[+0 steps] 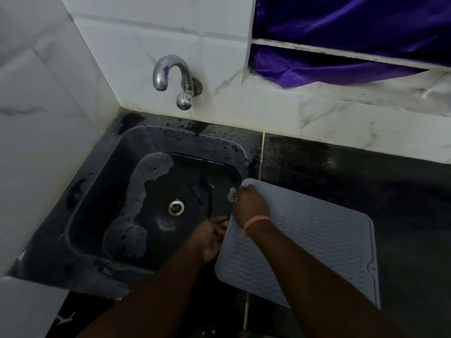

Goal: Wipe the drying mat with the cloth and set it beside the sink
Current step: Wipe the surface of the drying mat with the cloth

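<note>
A grey ribbed drying mat (pixel 314 242) lies on the dark counter just right of the black sink (pixel 102 191), its left edge reaching over the sink's rim. My right hand (pixel 251 208) rests on the mat's far left corner and grips a small wet grey cloth (pixel 233 195) at its fingertips. My left hand (pixel 213 236) pinches the mat's left edge over the sink. A pink band circles my right wrist.
A chrome tap (pixel 170 76) juts from the white tiled wall above the sink. The sink's drain (pixel 176 207) sits mid-basin amid soapy residue. Dark wet counter (pixel 402 191) spreads right of the mat. Purple fabric (pixel 341 45) hangs in the window at upper right.
</note>
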Demonstrator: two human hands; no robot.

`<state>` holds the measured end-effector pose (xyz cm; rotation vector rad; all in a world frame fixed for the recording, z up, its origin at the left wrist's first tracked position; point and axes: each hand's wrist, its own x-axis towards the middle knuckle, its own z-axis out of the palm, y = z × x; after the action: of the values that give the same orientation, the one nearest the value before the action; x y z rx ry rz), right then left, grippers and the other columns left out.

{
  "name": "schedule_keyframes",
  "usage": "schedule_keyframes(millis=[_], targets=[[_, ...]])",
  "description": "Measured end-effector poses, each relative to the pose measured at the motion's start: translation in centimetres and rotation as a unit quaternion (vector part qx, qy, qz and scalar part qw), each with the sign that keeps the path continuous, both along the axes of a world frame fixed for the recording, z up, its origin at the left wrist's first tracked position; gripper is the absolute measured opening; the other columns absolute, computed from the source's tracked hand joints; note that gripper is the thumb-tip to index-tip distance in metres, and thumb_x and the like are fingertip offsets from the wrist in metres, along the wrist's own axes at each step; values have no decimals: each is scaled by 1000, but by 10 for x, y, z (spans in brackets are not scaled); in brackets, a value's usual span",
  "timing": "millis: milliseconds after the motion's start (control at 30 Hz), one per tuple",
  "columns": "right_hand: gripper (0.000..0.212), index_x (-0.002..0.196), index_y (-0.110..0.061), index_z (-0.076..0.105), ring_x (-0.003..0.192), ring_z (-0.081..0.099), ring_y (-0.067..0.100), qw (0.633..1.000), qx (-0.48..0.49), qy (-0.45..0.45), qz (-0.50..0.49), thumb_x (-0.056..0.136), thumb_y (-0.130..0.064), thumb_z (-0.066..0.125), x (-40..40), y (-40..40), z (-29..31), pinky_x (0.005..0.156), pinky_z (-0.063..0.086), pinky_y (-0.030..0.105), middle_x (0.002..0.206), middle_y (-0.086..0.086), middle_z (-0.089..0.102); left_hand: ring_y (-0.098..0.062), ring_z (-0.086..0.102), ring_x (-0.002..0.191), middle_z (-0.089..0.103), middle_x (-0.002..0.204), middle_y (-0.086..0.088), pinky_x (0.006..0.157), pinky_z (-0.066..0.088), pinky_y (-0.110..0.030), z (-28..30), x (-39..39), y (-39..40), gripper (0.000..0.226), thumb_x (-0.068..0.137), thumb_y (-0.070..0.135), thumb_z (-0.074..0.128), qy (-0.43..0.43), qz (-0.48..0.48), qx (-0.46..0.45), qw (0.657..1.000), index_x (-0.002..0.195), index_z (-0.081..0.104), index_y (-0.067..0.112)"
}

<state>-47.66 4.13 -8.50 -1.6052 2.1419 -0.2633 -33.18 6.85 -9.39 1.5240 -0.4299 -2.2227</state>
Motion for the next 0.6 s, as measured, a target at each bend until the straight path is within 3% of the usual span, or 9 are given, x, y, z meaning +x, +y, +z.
schedule_keyframes(millis=[67, 167, 267, 333, 400, 500, 600], targets=[[28, 81, -10, 65, 77, 62, 24, 996, 62, -69, 18, 93, -32, 52, 21, 7, 6, 66, 44, 26, 87, 10, 66, -21, 59, 66, 67, 82, -13, 68, 47, -30, 2, -1, 1, 51, 79, -16, 26, 4, 24, 10, 1000, 89, 71, 5], [36, 60, -21, 54, 65, 59, 18, 988, -1, -150, -37, 94, -33, 53, 20, 17, 18, 61, 39, 25, 63, 0, 58, -18, 54, 66, 66, 85, -10, 69, 44, -29, 6, 5, 5, 50, 72, -12, 29, -4, 32, 15, 999, 101, 65, 4], [27, 79, -14, 66, 80, 58, 20, 988, -96, -71, -94, 97, -25, 48, -2, 34, 18, 73, 47, 30, 80, 5, 64, -20, 51, 76, 73, 101, -11, 74, 43, -31, 6, 11, 10, 61, 67, -11, 32, -4, -12, 14, 1000, 116, 65, 2], [26, 97, -10, 68, 94, 57, 22, 997, -69, -6, -34, 96, -23, 45, -2, 52, 8, 87, 48, 32, 100, 8, 65, -20, 51, 76, 72, 107, -11, 75, 44, -32, 5, 16, 15, 66, 64, -9, 33, -2, -20, 12, 1000, 123, 61, 0], [29, 102, -14, 68, 96, 58, 21, 997, -45, 18, 55, 94, -23, 42, 18, 66, -1, 89, 49, 31, 109, 7, 63, -21, 58, 73, 73, 97, -11, 75, 47, -33, 7, 18, 20, 59, 64, -7, 33, 0, -7, 16, 1000, 116, 63, -1], [24, 90, -11, 68, 87, 62, 27, 997, -1, -34, 73, 92, -26, 48, 48, 77, 1, 75, 50, 31, 102, 11, 60, -21, 58, 60, 65, 68, -9, 63, 50, -29, 14, 17, 31, 28, 77, 5, 37, 0, 49, 47, 998, 85, 63, 6], [37, 78, -10, 68, 74, 65, 23, 985, -23, -167, -40, 90, -39, 47, 51, 87, 2, 70, 55, 37, 82, 8, 67, -23, 57, 55, 61, 67, -9, 58, 50, -27, 15, 20, 39, 30, 85, 20, 38, -5, 55, 48, 997, 86, 64, 6]])
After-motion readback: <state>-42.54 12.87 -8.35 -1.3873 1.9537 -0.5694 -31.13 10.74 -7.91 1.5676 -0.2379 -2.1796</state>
